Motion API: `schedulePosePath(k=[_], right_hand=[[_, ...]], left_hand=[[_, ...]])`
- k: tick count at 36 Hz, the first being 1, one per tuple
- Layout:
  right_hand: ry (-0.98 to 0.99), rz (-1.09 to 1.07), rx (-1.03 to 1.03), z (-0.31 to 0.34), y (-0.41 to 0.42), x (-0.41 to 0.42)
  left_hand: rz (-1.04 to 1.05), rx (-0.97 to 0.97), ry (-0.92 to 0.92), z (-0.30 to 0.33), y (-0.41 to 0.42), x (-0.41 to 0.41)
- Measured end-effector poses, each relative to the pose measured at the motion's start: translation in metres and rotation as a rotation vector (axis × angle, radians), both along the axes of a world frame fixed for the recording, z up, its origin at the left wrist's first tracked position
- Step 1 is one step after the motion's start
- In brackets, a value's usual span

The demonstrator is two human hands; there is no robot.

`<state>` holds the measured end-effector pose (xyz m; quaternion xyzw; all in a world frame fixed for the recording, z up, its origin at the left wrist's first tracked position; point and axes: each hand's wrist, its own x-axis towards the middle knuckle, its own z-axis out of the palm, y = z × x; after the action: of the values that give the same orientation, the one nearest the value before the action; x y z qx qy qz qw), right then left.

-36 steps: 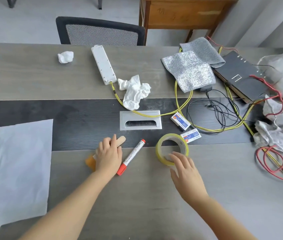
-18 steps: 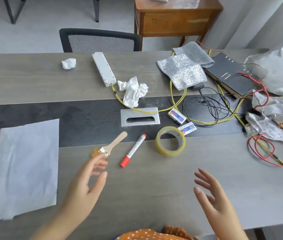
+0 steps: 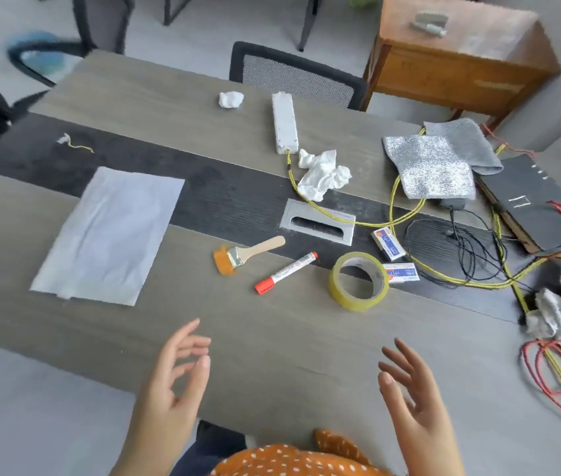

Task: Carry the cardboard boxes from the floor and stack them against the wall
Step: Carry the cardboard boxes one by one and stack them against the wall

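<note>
No cardboard box shows in the head view. My left hand [image 3: 172, 383] hovers above the near edge of the grey table [image 3: 272, 345], fingers spread and holding nothing. My right hand [image 3: 413, 393] hovers at the same edge to the right, also spread and holding nothing. Beyond my hands on the table lie a small orange brush [image 3: 237, 257], a red-capped marker [image 3: 286, 273] and a roll of yellow tape [image 3: 358, 281].
A white sheet [image 3: 110, 235] lies at the left. A white power strip [image 3: 284, 121], crumpled tissue [image 3: 323, 175], silver cloths [image 3: 430, 164], a black board [image 3: 529, 201] and tangled yellow, black and red cables [image 3: 461, 255] fill the right side. A mesh chair [image 3: 292, 75] and wooden cabinet [image 3: 457, 60] stand behind.
Both hands left the brush and the tape roll and drew back to the table's near edge. The view pulled back and tilted, showing more floor and the cabinet.
</note>
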<state>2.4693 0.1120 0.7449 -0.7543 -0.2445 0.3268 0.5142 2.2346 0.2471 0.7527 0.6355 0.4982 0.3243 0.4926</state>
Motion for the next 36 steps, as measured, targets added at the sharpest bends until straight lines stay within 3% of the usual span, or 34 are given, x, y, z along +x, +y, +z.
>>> schedulePosePath(k=[9,19,26,36], right_hand=[[-0.044,0.506,0.005,-0.005,0.008,0.002],[-0.046,1.108,0.089,-0.003,0.012,-0.094],[-0.041,1.323,0.141,0.000,-0.036,-0.168],[-0.038,1.456,0.233,-0.005,-0.133,-0.305]], left_hand=[[0.493,0.009,0.076,0.007,-0.120,-0.027],[1.062,0.029,0.086,0.020,-0.252,-0.075],[1.260,0.041,0.069,0.019,-0.335,-0.120],[1.401,0.060,0.139,0.025,-0.469,-0.229]])
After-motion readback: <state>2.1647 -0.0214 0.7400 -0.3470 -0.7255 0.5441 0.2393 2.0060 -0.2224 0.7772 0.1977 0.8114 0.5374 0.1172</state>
